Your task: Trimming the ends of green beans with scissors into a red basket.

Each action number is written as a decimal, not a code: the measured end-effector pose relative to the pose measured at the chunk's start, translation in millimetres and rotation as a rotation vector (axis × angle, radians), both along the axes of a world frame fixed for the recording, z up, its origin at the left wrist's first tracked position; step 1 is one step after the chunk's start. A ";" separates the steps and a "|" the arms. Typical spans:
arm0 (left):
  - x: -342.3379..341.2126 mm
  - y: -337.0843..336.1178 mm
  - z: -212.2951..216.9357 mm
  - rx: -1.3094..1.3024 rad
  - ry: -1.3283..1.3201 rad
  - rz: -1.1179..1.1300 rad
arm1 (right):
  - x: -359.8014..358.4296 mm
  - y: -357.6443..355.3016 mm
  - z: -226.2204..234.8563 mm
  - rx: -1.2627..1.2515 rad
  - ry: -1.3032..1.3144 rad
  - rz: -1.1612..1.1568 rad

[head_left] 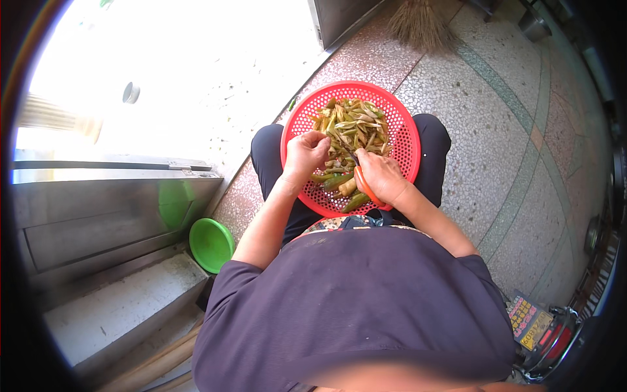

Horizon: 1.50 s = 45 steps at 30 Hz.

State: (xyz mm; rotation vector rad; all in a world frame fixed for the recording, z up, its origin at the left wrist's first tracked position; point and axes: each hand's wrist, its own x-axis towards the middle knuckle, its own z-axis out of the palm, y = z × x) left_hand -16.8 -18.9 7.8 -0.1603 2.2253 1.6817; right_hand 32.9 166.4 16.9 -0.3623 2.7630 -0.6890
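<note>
On my lap rests a round red plastic basket (406,130) with a holed wall. Its far half holds a heap of thin yellow-green and brown cut vegetable strips (358,121). Thicker, longer green and yellowish vegetable pieces (354,202) lie at the near side. My right hand (382,175) is closed around scissors with orange handles (367,187), their dark blades pointing up and left over the heap. Over the basket's left side, my left hand (307,155) is closed in a pinch. What its fingers hold is too small to make out.
A green plastic basin (211,245) stands at the left by a metal door panel (111,219). A straw broom (421,27) lies on the speckled floor (470,130) ahead. Bright doorway ground spreads to the far left. Behind on the right is a red and metal object (555,346).
</note>
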 end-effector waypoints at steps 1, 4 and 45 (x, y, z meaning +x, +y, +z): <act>1.2 1.5 -6.7 0.000 0.053 0.013 | -1.0 -1.2 0.3 -0.009 0.002 0.005; 5.5 3.4 -17.7 -0.326 0.705 -0.072 | -3.4 -2.5 6.1 -0.012 -0.028 0.012; 6.6 -4.5 30.1 -1.138 0.092 -1.080 | -5.2 41.1 0.4 -0.494 0.145 -0.196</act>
